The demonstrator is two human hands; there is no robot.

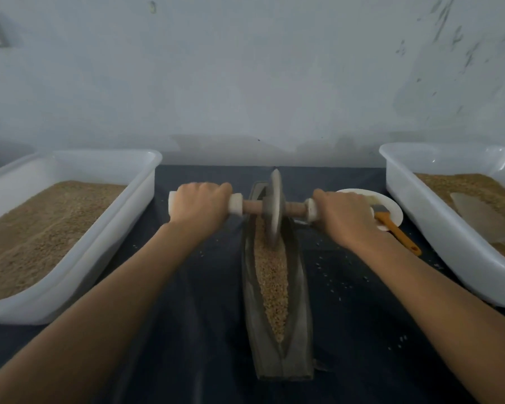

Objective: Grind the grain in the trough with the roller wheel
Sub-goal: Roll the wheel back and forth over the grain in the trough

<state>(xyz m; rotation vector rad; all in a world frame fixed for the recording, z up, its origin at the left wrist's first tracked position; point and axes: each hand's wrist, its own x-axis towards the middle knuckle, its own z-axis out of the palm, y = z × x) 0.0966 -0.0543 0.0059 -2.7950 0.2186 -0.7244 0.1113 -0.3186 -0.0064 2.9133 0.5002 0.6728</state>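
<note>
Both hands, left (200, 204) and right (343, 215), clasp the wheel (275, 209) axle; press evenly (wheel upright) along the grain (271, 275) in the trough (299, 339).

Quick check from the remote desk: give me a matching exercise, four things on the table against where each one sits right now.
Things:
1. roller wheel
2. orange-handled brush
3. flat scoop
4. left hand

Places:
A. lying in the right-hand white tub
B. gripping one white end of the axle
C. standing in the far half of the trough
D. resting partly on the white plate

Pairs: 1-C, 2-D, 3-A, 4-B
</note>
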